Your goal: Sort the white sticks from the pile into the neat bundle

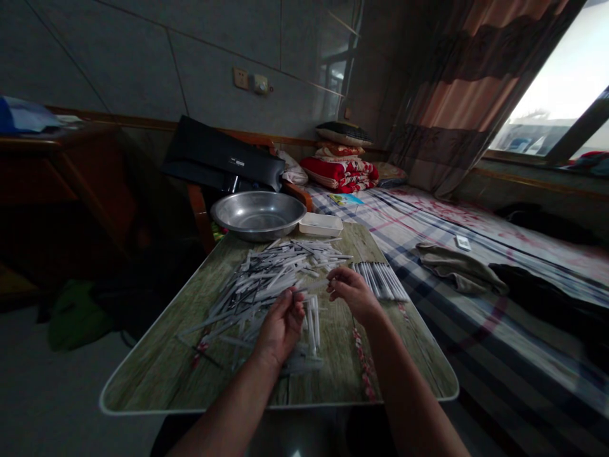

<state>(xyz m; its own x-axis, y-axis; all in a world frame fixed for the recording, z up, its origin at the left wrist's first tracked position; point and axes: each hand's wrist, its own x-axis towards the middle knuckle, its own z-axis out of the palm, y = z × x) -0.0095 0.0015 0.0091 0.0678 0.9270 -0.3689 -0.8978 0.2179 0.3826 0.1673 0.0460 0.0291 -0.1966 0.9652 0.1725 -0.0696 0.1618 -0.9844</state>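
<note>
My left hand (281, 322) is over the front middle of the table, thumb and fingers pinched on a thin pen-like stick (310, 289) with a dark end. The stick's pale, translucent length reaches across to my right hand (351, 291), whose curled fingertips close around its other end. Beneath and beyond my left hand spreads a loose pile of white and clear slender sticks (266, 279), some with dark parts. Just right of my right hand, a neat row of similar sticks (380, 281) with dark far ends lies side by side.
On the table's (162, 374) far end stand a wide metal basin (259, 212) and a white plastic tray (321, 224). A bed with a checked sheet (404, 222) adjoins on the right, holding clothes (457, 266). A dark monitor (223, 155) leans behind the basin.
</note>
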